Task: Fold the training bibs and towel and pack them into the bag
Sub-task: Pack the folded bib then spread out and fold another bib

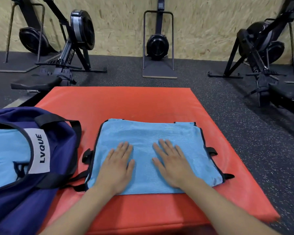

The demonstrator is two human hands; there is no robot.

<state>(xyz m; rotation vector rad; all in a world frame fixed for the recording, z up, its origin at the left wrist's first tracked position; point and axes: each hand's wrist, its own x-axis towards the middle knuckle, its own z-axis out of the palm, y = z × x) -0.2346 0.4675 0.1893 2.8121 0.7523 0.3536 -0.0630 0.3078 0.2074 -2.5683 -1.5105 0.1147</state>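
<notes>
Two hands lie flat on a folded light-blue training bib (pixel 148 150) that rests on a red mat (pixel 143 102). The left hand (pixel 116 167) and the right hand (pixel 172 164) press palm-down on the near half of the bib, fingers straight and slightly spread, gripping nothing. The bib is mesh with dark trim along its edges, and short black tabs stick out at its left and right sides. It sits near the middle of the mat, its near edge just beyond the wrists.

Just left of the bib, a navy bag (pixel 24 200) lies partly on the mat with its top open. Black handles arch over the opening, and a white label on the bag reads "LVQUE". Inside the opening shows more light-blue fabric (pixel 5 150); whether this is a bib or the towel cannot be told.

The mat lies on a dark speckled rubber floor (pixel 244 133). Beyond it, several black rowing machines (pixel 75 39) stand against a chipboard wall (pixel 126 22), one stored upright near the centre and others to the left and right.
</notes>
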